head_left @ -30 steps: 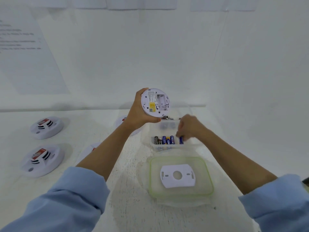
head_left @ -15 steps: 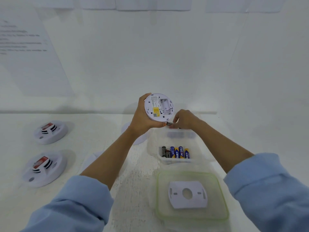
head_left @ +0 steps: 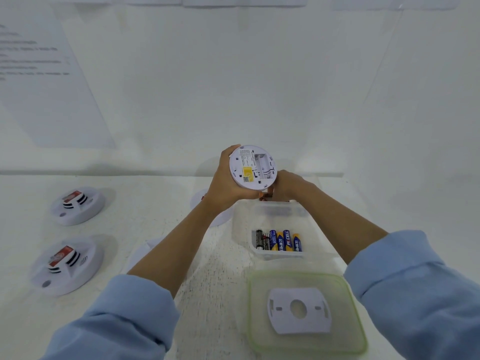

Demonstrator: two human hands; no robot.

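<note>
The smoke detector (head_left: 253, 167) is held up above the bench (head_left: 213, 268), tilted so that its back faces the camera. The left hand (head_left: 228, 183) is wrapped round its left rim and underside. Its battery bay (head_left: 262, 165) lies open and looks empty.

The right hand (head_left: 291, 184) sits just beside the detector's lower right edge. Its fingers are curled in a pinch on a small dark thing that looks like a battery (head_left: 267, 195), though most of it is hidden.

Below, a clear tub (head_left: 240, 229) holds a row of spare batteries (head_left: 279, 241). Nearer the person, a green-rimmed lid (head_left: 253, 320) carries the white mounting plate (head_left: 298, 310). A far detector (head_left: 78, 205) and a near detector (head_left: 66, 265) rest face up on the left of the bench.

The step in hand appears to be loading the detector with a fresh cell. The next move likely calls for raising the battery to the bay and turning it to lie along the slot with its poles the right way. It would then be pressed in against the contacts while the left hand keeps the housing steady.
</note>
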